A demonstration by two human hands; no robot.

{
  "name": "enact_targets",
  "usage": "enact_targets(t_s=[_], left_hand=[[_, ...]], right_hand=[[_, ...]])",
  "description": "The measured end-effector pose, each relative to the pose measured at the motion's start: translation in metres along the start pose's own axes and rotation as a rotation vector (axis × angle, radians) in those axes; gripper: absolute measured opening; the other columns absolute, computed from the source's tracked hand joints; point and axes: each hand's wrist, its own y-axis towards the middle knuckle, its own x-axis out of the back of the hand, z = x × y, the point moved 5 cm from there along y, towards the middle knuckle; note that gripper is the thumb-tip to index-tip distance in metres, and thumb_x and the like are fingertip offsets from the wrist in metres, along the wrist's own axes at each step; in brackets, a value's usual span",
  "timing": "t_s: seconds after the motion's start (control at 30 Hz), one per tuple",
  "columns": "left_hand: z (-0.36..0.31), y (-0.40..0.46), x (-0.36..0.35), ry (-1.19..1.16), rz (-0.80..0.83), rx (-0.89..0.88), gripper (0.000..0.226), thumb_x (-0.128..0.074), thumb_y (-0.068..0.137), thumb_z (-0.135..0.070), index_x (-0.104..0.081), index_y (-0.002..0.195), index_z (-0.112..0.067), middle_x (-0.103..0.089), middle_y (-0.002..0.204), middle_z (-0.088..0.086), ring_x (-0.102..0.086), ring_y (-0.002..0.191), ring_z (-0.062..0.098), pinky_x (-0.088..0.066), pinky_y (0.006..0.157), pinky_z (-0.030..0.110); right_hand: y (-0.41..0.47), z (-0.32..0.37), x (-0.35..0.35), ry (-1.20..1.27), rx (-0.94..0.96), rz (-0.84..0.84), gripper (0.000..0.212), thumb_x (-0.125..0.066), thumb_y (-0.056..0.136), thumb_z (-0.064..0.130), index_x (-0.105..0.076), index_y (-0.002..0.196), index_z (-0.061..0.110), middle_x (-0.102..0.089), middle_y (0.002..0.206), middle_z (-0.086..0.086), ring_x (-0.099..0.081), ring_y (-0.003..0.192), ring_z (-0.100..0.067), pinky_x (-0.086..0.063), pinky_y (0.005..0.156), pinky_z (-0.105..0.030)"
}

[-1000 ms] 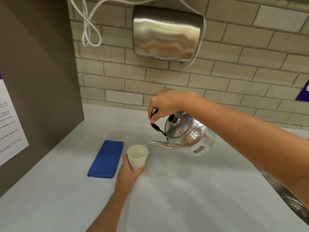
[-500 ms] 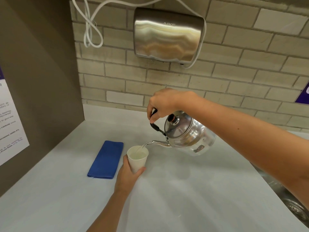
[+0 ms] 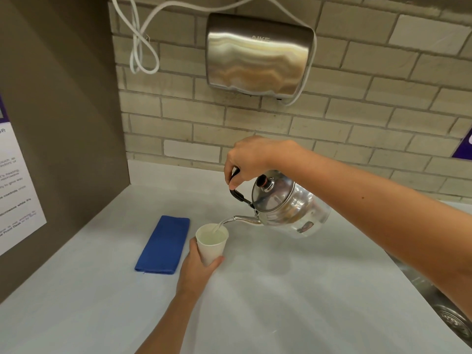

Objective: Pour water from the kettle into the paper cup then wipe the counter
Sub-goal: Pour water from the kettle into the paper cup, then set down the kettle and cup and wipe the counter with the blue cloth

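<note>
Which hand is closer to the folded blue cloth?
The left hand. It holds the white paper cup just right of the folded blue cloth. The right hand is farther back, gripping the shiny metal kettle by its handle.

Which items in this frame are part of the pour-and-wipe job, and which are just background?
In use for the job:
- kettle, tilted by the right hand
- paper cup, held by the left hand
- blue cloth, folded on the counter

Background:
- hand dryer
- white cord
- wall notice
- sink
</note>
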Motion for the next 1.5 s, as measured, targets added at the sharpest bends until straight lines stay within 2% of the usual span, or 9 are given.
enact_targets(t_s=[0.43, 0.57, 0.67, 0.9, 1.0, 1.1, 1.17, 1.37, 1.5], left_hand=[[-0.002, 0.0, 0.001, -0.016, 0.005, 0.004, 0.079, -0.079, 0.067, -0.036, -0.03, 0.128, -0.025, -0.049, 0.11, -0.007, -0.051, 0.098, 0.015, -0.045, 0.079, 0.029], [-0.005, -0.001, 0.002, -0.05, 0.021, 0.002, 0.08, -0.08, 0.066, -0.031, -0.031, 0.128, -0.024, -0.048, 0.113, -0.007, -0.05, 0.102, 0.015, -0.044, 0.082, 0.029], [-0.007, -0.002, 0.004, -0.102, 0.051, 0.008, 0.085, -0.081, 0.066, -0.026, -0.029, 0.133, -0.023, -0.045, 0.119, -0.009, -0.046, 0.109, 0.012, -0.041, 0.09, 0.029], [-0.005, -0.007, 0.009, -0.175, 0.125, 0.062, 0.08, -0.079, 0.069, -0.016, -0.031, 0.133, -0.021, -0.048, 0.128, -0.002, -0.047, 0.117, 0.015, -0.043, 0.099, 0.035], [-0.004, -0.004, 0.011, -0.13, 0.13, 0.073, 0.074, -0.077, 0.072, -0.019, -0.035, 0.132, -0.021, -0.049, 0.125, -0.003, -0.048, 0.115, 0.014, -0.042, 0.093, 0.029], [-0.004, -0.001, 0.012, -0.061, 0.135, 0.084, 0.069, -0.076, 0.071, -0.026, -0.039, 0.129, -0.022, -0.051, 0.115, -0.009, -0.05, 0.107, 0.011, -0.041, 0.084, 0.022], [-0.004, 0.0, 0.013, -0.031, 0.139, 0.087, 0.064, -0.077, 0.071, -0.028, -0.042, 0.125, -0.023, -0.052, 0.108, -0.013, -0.051, 0.101, 0.008, -0.041, 0.075, 0.014], [0.001, 0.004, 0.016, 0.016, 0.152, 0.071, 0.053, -0.077, 0.07, -0.03, -0.043, 0.111, -0.033, -0.054, 0.102, -0.016, -0.053, 0.093, 0.001, -0.042, 0.068, 0.01], [0.003, 0.0, 0.018, 0.05, 0.198, 0.048, 0.049, -0.074, 0.072, -0.032, -0.041, 0.108, -0.037, -0.052, 0.1, -0.023, -0.052, 0.094, -0.006, -0.042, 0.069, 0.002]], right_hand=[[0.0, 0.0, -0.006, 0.028, -0.008, -0.012, 0.023, -0.063, 0.08, 0.05, -0.069, 0.096, 0.035, -0.043, 0.059, 0.023, -0.041, 0.057, 0.001, -0.027, 0.048, -0.024], [-0.005, -0.007, -0.009, 0.105, -0.029, -0.047, 0.022, -0.062, 0.081, 0.05, -0.068, 0.097, 0.036, -0.053, 0.064, 0.021, -0.048, 0.06, -0.003, -0.032, 0.049, -0.024], [-0.012, -0.019, -0.019, 0.218, -0.069, -0.097, 0.022, -0.06, 0.083, 0.05, -0.067, 0.1, 0.039, -0.063, 0.082, 0.015, -0.056, 0.076, -0.01, -0.042, 0.059, -0.026], [-0.018, -0.065, -0.053, 0.545, -0.222, -0.194, 0.018, -0.06, 0.082, 0.052, -0.066, 0.098, 0.045, -0.063, 0.091, 0.014, -0.056, 0.088, -0.013, -0.043, 0.074, -0.031], [-0.009, -0.08, -0.069, 0.597, -0.306, -0.318, 0.017, -0.06, 0.083, 0.051, -0.067, 0.097, 0.044, -0.062, 0.09, 0.018, -0.054, 0.09, -0.011, -0.044, 0.077, -0.033], [0.007, -0.083, -0.086, 0.709, -0.372, -0.465, 0.015, -0.063, 0.083, 0.044, -0.071, 0.093, 0.036, -0.058, 0.064, 0.028, -0.051, 0.067, 0.001, -0.038, 0.063, -0.025], [0.02, -0.082, -0.098, 0.758, -0.4, -0.512, 0.015, -0.063, 0.084, 0.04, -0.072, 0.093, 0.031, -0.055, 0.057, 0.027, -0.05, 0.057, 0.003, -0.035, 0.06, -0.024], [0.065, -0.083, -0.125, 0.798, -0.452, -0.509, 0.014, -0.063, 0.084, 0.038, -0.072, 0.092, 0.03, -0.048, 0.051, 0.019, -0.044, 0.05, -0.002, -0.034, 0.053, -0.021], [0.084, -0.084, -0.137, 0.83, -0.46, -0.473, 0.016, -0.063, 0.084, 0.041, -0.072, 0.094, 0.032, -0.051, 0.057, 0.02, -0.048, 0.056, -0.004, -0.037, 0.062, -0.025]])
